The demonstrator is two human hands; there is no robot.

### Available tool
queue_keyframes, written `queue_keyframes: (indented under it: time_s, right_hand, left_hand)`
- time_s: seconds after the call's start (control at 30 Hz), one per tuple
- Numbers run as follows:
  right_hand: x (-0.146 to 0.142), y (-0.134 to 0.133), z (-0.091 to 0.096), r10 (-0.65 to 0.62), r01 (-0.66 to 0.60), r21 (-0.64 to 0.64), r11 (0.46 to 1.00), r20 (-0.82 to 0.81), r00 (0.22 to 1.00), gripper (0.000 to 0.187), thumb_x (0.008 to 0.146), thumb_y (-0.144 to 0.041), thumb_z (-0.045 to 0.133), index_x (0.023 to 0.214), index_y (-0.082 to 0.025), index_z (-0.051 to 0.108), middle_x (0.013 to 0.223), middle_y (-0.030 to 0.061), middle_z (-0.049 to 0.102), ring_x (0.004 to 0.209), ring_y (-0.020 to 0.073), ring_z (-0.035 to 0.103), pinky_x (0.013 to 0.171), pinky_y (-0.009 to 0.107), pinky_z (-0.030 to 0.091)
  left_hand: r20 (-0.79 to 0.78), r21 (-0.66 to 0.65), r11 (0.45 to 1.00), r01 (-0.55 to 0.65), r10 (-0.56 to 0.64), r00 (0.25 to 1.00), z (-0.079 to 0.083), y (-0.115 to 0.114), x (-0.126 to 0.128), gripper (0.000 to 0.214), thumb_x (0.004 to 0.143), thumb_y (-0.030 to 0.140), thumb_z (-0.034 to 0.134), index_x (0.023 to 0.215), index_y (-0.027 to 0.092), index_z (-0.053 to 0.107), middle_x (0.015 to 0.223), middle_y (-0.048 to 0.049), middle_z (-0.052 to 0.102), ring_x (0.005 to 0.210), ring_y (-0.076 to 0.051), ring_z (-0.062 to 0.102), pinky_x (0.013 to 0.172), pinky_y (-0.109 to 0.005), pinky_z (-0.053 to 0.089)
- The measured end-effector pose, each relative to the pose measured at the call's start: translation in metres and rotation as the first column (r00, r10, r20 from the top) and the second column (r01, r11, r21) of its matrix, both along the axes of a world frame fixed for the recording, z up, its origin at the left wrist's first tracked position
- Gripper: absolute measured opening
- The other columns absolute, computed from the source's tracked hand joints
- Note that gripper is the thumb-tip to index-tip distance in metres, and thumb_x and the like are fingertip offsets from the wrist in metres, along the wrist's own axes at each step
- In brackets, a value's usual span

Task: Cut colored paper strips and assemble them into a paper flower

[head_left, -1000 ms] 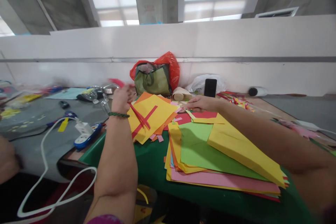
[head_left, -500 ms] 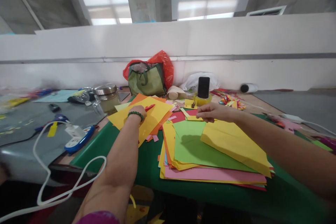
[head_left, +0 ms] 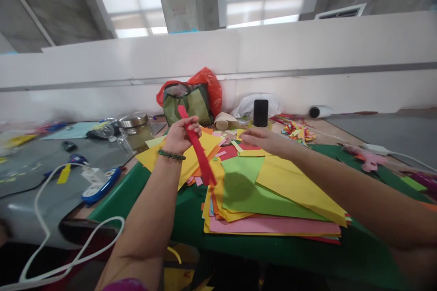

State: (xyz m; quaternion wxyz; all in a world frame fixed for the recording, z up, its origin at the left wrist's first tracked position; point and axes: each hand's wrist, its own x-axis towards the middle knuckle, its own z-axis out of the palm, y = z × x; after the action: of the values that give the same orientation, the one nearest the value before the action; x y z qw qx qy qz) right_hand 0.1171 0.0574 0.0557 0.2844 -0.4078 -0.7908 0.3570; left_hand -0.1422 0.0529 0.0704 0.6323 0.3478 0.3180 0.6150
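My left hand, with a green bead bracelet at the wrist, is closed on a long red paper strip and holds it tilted above the yellow and orange sheets. My right hand reaches forward, fingers stretched low over small paper scraps and a red sheet near the far edge of the stack of coloured paper. Nothing shows in it. The stack lies on a green mat.
A glass jar with a metal lid stands left of the sheets. Behind are a red and green bag, a tape roll, an upright black phone and a heap of coloured strips. A power strip with white cable lies left.
My left hand, pressed down on the yellow sheets half a second ago, has come up holding a red strip. My right hand slid slightly left over the scraps.
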Motion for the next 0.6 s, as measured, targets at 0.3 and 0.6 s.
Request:
queue_keyframes:
  time_s: [0.3,0.6]
  right_hand:
    - [-0.093,0.019,-0.01,0.174,-0.179,-0.062,0.982,-0.087,0.981,0.021,0.067,-0.02,0.07,0.081,-0.017,0.055,0.06,-0.0029,0.06,0.055,0.0128,0.058,0.051,0.023,0.046]
    - [-0.054,-0.034,0.005,0.287,-0.212,-0.249,0.945,0.32,0.903,0.025,0.069,-0.005,0.053,0.089,-0.016,0.063,0.049,-0.006,0.051,0.044,0.0104,0.049,0.043,0.021,0.04]
  left_hand:
    - [0.308,0.043,0.997,-0.069,0.052,0.95,-0.015,0.002,0.048,0.036,0.098,0.029,0.04,0.064,0.018,0.046,0.049,0.0071,0.034,0.041,-0.006,0.041,0.051,-0.017,0.046]
    - [0.364,-0.066,0.932,-0.357,0.356,0.861,-0.014,0.024,-0.014,0.041,0.099,0.019,0.023,0.061,0.019,0.039,0.041,0.008,0.026,0.03,-0.005,0.024,0.031,-0.014,0.019]
